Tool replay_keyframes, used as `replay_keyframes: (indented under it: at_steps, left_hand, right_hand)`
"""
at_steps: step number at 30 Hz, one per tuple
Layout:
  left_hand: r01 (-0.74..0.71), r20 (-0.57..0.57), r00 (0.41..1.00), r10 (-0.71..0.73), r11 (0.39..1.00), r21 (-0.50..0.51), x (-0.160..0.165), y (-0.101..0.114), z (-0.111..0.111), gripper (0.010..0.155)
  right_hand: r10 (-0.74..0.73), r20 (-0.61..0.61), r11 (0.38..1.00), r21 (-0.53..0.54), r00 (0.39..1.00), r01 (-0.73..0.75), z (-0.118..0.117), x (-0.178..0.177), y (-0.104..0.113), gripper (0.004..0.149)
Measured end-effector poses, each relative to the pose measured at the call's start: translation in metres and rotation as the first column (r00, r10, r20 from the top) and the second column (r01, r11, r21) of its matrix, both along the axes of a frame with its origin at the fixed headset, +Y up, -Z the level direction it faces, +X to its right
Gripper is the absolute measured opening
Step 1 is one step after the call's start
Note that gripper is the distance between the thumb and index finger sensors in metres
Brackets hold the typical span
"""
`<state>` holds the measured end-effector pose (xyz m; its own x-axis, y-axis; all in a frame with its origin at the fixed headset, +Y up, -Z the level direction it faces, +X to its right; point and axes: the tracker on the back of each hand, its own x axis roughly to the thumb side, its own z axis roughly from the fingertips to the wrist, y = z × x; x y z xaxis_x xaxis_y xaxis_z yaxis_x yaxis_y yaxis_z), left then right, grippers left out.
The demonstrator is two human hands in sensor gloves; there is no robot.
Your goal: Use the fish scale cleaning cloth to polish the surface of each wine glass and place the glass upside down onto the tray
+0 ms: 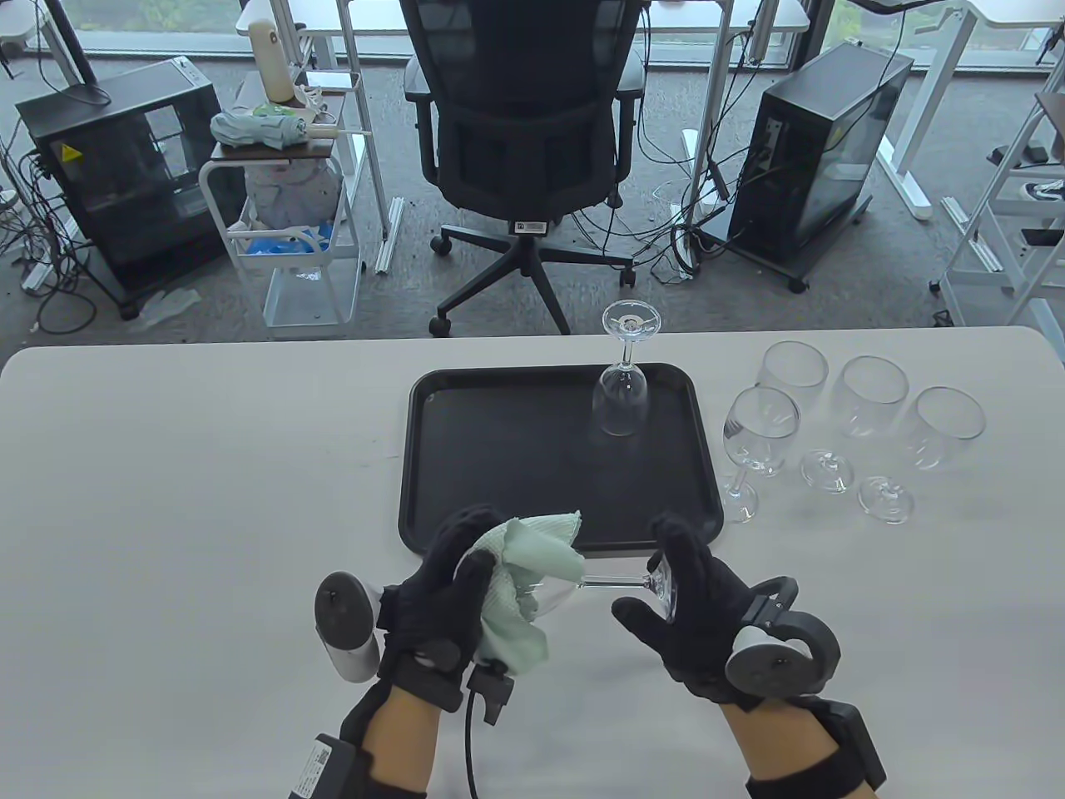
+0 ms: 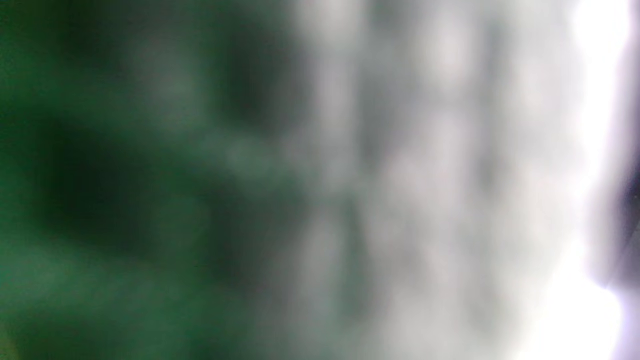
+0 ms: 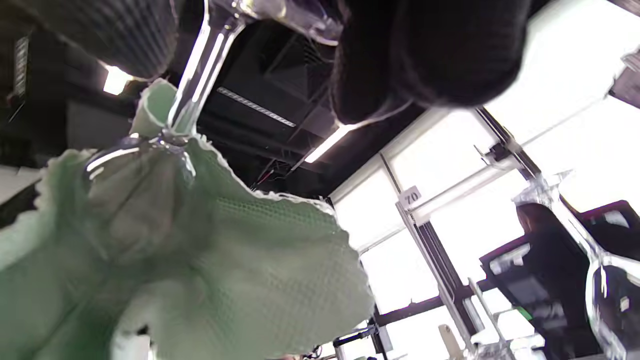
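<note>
Table view footage shows one wine glass (image 1: pixel 621 399) already set upside down on the black tray (image 1: pixel 466 466), well beyond the right hand and toward the tray's far right corner; that glass can be judged finished. A second glass (image 1: pixel 616 583) is held on its side between the two hands, just in front of the tray's near edge. Its foot is pinched by the curled fingers and thumb of the right hand (image 1: pixel 699 616), and its bowl is wrapped in the pale green cloth (image 1: pixel 520 583), which is gripped around it by the curled fingers of the left hand (image 1: pixel 445 599). From the right wrist view the stem (image 3: pixel 200 70) is seen running from the gloved fingers (image 3: pixel 430 55) down into the cloth (image 3: pixel 225 260), so polishing of this glass is judged to be under way and not yet complete. The left wrist view is filled by a green and grey blur, and nothing can be told from it. Four more glasses (image 1: pixel 840 424) are seen standing upright on the table, beyond the right hand and off to its right, just beside the tray; they are not yet turned over. By this count one glass is done, one is in hand, and four are left to be polished and placed.
</note>
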<state>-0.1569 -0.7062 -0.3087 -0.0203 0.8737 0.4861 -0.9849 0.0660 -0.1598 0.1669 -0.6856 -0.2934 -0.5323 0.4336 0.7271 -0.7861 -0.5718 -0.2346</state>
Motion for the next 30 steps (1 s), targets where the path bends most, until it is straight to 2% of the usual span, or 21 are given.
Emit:
replay_keyframes:
  at_steps: [1,2,4,5,7,8,9,10,11,13,15,17,18,20,21,23,25,26,28,29,30]
  left_hand:
    - [0.009,-0.01,1.0,-0.009,1.0,0.006,0.0,0.0,0.001,0.06]
    - [0.021,-0.021,1.0,-0.02,0.999,0.041,0.001,0.002,0.001,0.06]
    - [0.07,-0.055,0.996,-0.066,0.995,0.069,0.0,0.004,0.002,0.06]
    - [0.069,-0.059,0.996,-0.066,0.996,0.06,-0.001,0.003,0.002,0.059]
    - [0.061,-0.032,0.998,-0.059,0.997,0.052,0.002,0.003,0.001,0.059]
    - [0.071,-0.045,0.997,-0.069,0.997,0.042,0.001,0.003,0.001,0.059]
    - [0.053,-0.052,0.997,-0.053,0.999,0.006,0.001,0.0,0.001,0.059]
    - [0.027,-0.018,0.999,-0.027,1.0,-0.001,0.002,0.0,0.0,0.059]
    - [0.027,-0.008,1.0,-0.028,1.0,-0.004,0.002,-0.001,0.0,0.059]
    - [0.037,-0.024,0.999,-0.037,0.999,0.004,0.003,0.0,0.001,0.059]
    - [0.051,-0.026,0.998,-0.05,0.999,0.02,0.003,0.001,0.001,0.06]
    - [0.063,-0.055,0.997,-0.06,0.997,0.049,0.003,0.001,0.002,0.06]
    - [0.075,-0.078,0.994,-0.071,0.996,0.048,0.002,0.0,0.001,0.06]
    - [0.043,-0.028,0.999,-0.042,0.998,0.041,0.001,0.0,-0.001,0.059]
    - [0.047,-0.045,0.998,-0.045,0.998,0.032,0.0,-0.001,0.0,0.059]
    - [0.011,-0.032,0.999,-0.011,1.0,0.012,-0.002,-0.001,-0.001,0.059]
    - [0.019,0.002,1.0,-0.019,1.0,0.016,0.0,-0.001,-0.001,0.059]
    - [0.018,-0.008,1.0,-0.018,1.0,0.022,0.002,0.0,0.0,0.059]
    - [0.032,-0.028,0.999,-0.032,0.999,0.025,0.005,0.0,0.001,0.06]
    - [0.036,-0.022,0.999,-0.035,0.999,0.027,0.006,-0.001,0.002,0.06]
    - [0.044,-0.024,0.999,-0.043,0.999,0.03,0.006,-0.001,0.001,0.06]
  right_hand:
    - [-0.06,-0.025,0.995,-0.086,0.998,0.058,-0.002,0.0,-0.002,0.082]
    - [-0.14,-0.019,0.965,-0.226,0.99,0.132,-0.006,0.002,-0.005,0.081]
    - [-0.209,-0.038,0.902,-0.394,0.977,0.178,-0.008,0.002,-0.009,0.082]
    - [-0.211,-0.06,0.912,-0.371,0.976,0.175,-0.009,0.002,-0.01,0.082]
    - [-0.094,-0.009,0.983,-0.158,0.996,0.091,-0.007,0.004,-0.008,0.086]
    - [-0.062,-0.003,0.991,-0.118,0.998,0.062,-0.007,0.004,-0.007,0.086]
    - [0.001,-0.014,1.0,-0.031,1.0,-0.001,-0.005,0.004,-0.008,0.089]
    - [0.026,-0.015,0.999,0.032,1.0,-0.025,-0.004,0.004,-0.007,0.091]
    - [0.035,-0.004,0.997,0.066,0.999,-0.035,-0.004,0.003,-0.007,0.092]
    - [0.004,0.008,0.999,0.04,1.0,-0.004,-0.005,0.004,-0.008,0.088]
    - [-0.148,-0.02,0.977,-0.158,0.989,0.143,-0.01,0.004,-0.012,0.079]
    - [-0.251,-0.011,0.884,-0.41,0.968,0.224,-0.013,0.004,-0.015,0.079]
    - [-0.261,-0.031,0.869,-0.443,0.965,0.221,-0.013,0.004,-0.015,0.081]
    - [-0.187,-0.03,0.94,-0.295,0.982,0.17,-0.01,0.003,-0.01,0.084]
    - [-0.099,-0.016,0.981,-0.17,0.995,0.094,-0.008,0.002,-0.007,0.086]
    - [0.038,-0.012,0.999,0.0,0.999,-0.038,-0.004,0.001,-0.004,0.091]
    - [0.055,0.021,0.994,0.093,0.998,-0.057,-0.002,0.001,-0.002,0.091]
    - [0.023,0.025,0.997,0.075,0.999,-0.025,-0.002,0.002,-0.003,0.087]
    - [-0.137,-0.001,0.986,-0.092,0.991,0.136,-0.007,0.004,-0.006,0.076]
    - [-0.248,-0.007,0.934,-0.268,0.969,0.237,-0.011,0.005,-0.009,0.074]
    - [-0.288,0.012,0.883,-0.383,0.958,0.27,-0.013,0.007,-0.011,0.076]
